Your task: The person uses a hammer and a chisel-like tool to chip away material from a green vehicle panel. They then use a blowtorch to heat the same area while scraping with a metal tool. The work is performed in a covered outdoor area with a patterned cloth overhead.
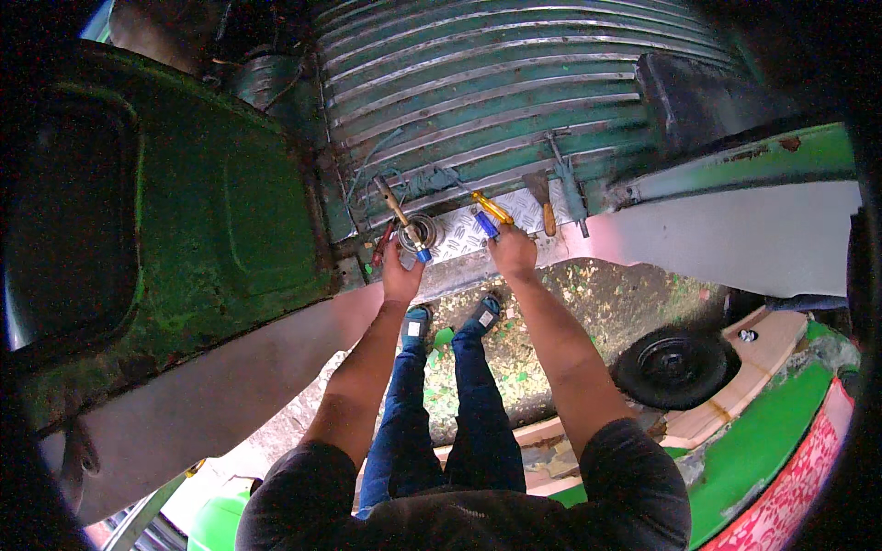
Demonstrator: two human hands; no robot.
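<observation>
My left hand (401, 275) is closed around the lower end of a torch-like tool (397, 204) with a brass-coloured tube and a blue knob. Behind that knob is a round metal ring or can top (431, 226); whether the two are joined I cannot tell. A red-handled tool (382, 246) lies just left of these fingers. My right hand (514, 253) has its fingers curled at a small blue object (485, 225), perhaps a handle or lighter. Touching or very near the same fingers is a yellow-handled screwdriver (493, 208). My fingertips are partly hidden.
Tools lie on a patterned metal sill (459, 234) before a ribbed green vehicle floor (496, 83). Right of my hands are a wooden-handled scraper (548, 219) and a long tool (568, 184). A green door (220, 202) stands left; a tyre (675, 365) lies low right.
</observation>
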